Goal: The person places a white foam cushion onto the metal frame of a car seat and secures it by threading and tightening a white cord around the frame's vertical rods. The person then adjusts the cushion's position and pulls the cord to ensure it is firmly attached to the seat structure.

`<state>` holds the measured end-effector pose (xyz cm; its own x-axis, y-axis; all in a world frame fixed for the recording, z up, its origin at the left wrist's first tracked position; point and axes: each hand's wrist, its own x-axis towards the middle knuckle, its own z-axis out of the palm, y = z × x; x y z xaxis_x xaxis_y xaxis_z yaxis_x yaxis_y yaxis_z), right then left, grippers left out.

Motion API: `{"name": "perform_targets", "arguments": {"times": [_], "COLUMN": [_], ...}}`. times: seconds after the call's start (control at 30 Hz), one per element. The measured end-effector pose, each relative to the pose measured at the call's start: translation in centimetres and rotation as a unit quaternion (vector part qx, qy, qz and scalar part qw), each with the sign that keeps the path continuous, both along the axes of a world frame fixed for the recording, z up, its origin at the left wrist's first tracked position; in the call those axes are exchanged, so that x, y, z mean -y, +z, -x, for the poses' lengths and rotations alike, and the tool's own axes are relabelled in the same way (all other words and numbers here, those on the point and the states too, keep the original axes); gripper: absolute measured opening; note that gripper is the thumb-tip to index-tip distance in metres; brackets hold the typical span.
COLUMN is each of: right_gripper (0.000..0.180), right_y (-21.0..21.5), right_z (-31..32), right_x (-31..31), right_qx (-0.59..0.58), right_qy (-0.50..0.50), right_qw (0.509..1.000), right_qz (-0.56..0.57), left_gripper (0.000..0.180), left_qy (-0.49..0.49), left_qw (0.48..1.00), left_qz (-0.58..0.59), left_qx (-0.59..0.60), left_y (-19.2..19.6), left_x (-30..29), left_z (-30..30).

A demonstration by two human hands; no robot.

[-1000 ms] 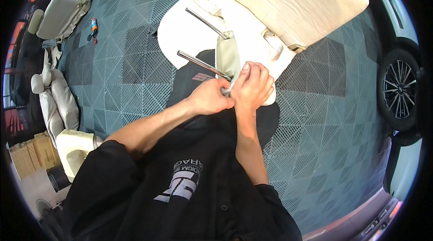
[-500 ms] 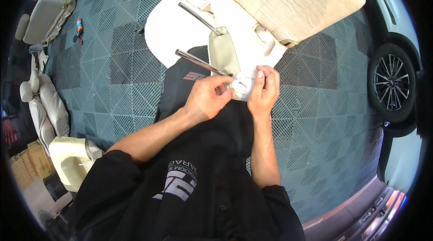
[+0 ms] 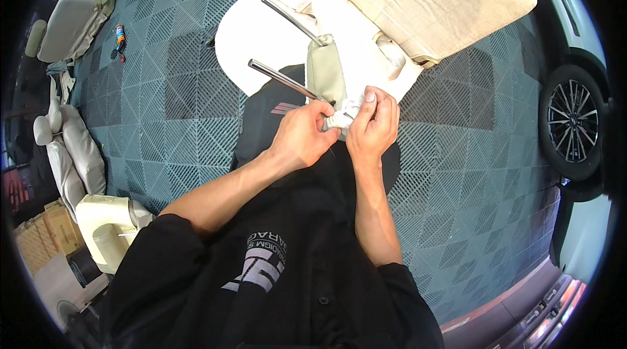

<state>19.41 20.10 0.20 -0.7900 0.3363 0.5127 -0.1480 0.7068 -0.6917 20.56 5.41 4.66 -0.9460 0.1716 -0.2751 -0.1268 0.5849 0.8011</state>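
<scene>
A grey-green headrest (image 3: 324, 71) lies across my lap, its two metal posts (image 3: 292, 20) pointing to the far left. White, crumpled cover fabric (image 3: 346, 114) is bunched at its near end. My left hand (image 3: 304, 135) pinches the fabric's left edge, close to the foot of the nearer post. On the other side my right hand (image 3: 373, 124) grips the same fabric, thumb up and fingers curled. The inner fingertips of both hands are partly hidden by the cloth.
Just beyond the headrest lies a large seat with a white panel (image 3: 245, 35) and a stained cream cushion (image 3: 405, 3). Covered seats (image 3: 75, 153) and a colourful can (image 3: 120, 35) are at the left. A car wheel (image 3: 573, 112) stands at the right on the tiled floor (image 3: 457, 218).
My right hand has shifted left, closer to my left hand, with the fabric gathered between them. The nearer post has swung slightly to the left and away.
</scene>
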Motion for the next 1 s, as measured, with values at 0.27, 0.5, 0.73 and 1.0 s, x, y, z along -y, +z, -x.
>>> {"name": "perform_targets", "arguments": {"times": [0.27, 0.5, 0.73, 1.0], "right_gripper": [0.011, 0.011, 0.011, 0.015], "right_y": [0.2, 0.0, 0.2, 0.1], "right_z": [-0.1, -0.1, 0.4, 0.2], "right_x": [1.0, -0.2, -0.7, 0.3], "right_qx": [0.000, 0.029, 0.016, 0.039], "right_qy": [-0.034, -0.024, -0.003, -0.030], "right_qw": [0.998, 0.999, 1.000, 0.998], "right_qz": [-0.047, -0.017, -0.009, -0.048], "left_gripper": [0.021, 0.035, 0.043, 0.054], "left_qy": [-0.083, -0.076, -0.042, -0.091], "left_qw": [0.962, 0.937, 0.988, 0.994], "left_qz": [-0.064, -0.149, -0.129, 0.029], "left_qx": [0.251, 0.307, 0.076, 0.058], "left_y": [0.1, 1.3, 1.9, 1.7], "left_x": [1.1, 2.6, 1.8, 0.1], "left_z": [2.7, 2.8, -0.4, 0.6]}}
